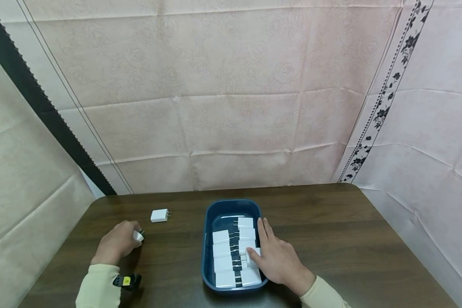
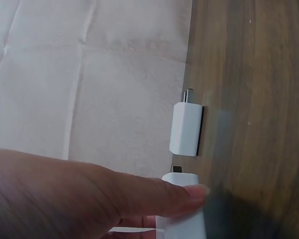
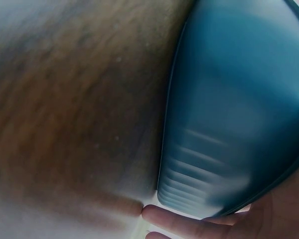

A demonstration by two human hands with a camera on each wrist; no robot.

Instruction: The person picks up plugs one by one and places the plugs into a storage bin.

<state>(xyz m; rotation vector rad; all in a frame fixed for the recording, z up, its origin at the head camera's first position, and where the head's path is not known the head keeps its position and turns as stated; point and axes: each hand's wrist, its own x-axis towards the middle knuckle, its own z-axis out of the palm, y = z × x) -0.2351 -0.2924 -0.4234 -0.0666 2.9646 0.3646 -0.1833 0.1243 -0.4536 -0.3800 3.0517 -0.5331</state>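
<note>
In the head view, my left hand (image 1: 117,241) pinches a white plug-in charger (image 1: 138,235), its metal prongs pointing outward. The left wrist view shows the thumb (image 2: 159,196) laid across this charger. Another white charger (image 1: 159,215) lies on the table just beyond it. My right hand (image 1: 279,259) is over the right rim of a blue tray (image 1: 223,208). Its thumb lies against a white charger (image 1: 253,258) resting above the right column, while the index and middle fingers stretch forward along the rim. In the right wrist view, fingers (image 3: 189,224) reach over the rim; their grip is partly hidden.
White chargers (image 1: 224,262) fill the tray in two columns, prongs facing inward. The brown wooden table (image 1: 169,256) ends at a pale patterned cloth (image 1: 231,128) behind it. More cloth hangs on both sides. A black device with a yellow mark (image 1: 126,281) is on the left wrist.
</note>
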